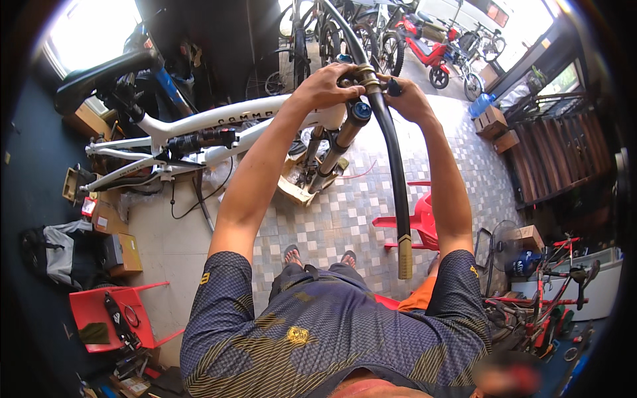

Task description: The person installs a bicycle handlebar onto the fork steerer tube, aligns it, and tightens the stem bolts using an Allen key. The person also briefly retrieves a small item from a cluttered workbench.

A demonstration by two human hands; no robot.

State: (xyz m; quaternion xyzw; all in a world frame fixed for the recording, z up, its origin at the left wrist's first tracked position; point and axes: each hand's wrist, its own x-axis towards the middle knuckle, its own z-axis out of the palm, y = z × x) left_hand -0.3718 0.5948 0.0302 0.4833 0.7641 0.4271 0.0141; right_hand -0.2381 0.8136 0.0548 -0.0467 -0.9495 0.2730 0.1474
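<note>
A black handlebar (394, 156) runs from the top of the view down toward me, its near end gold-marked. It passes through a bronze-coloured stem clamp (366, 74) at the front of a white bicycle frame (199, 116). My left hand (325, 87) is closed around the left side of the stem, thumb pointing to the bar. Just right of the clamp, my right hand (410, 101) is closed with a dark rounded end (394, 87) showing at its fingers; what that belongs to is hidden. Below the left hand is a suspension fork (346, 129) with a blue top cap (361, 109).
A black saddle (99, 79) tops the frame's rear. Red plastic chairs stand at right (424, 222) and lower left (99, 308). Farther off are a red scooter (424, 50), several bicycles and a cardboard box (491, 121). Another person's orange clothing (419, 296) shows beside me.
</note>
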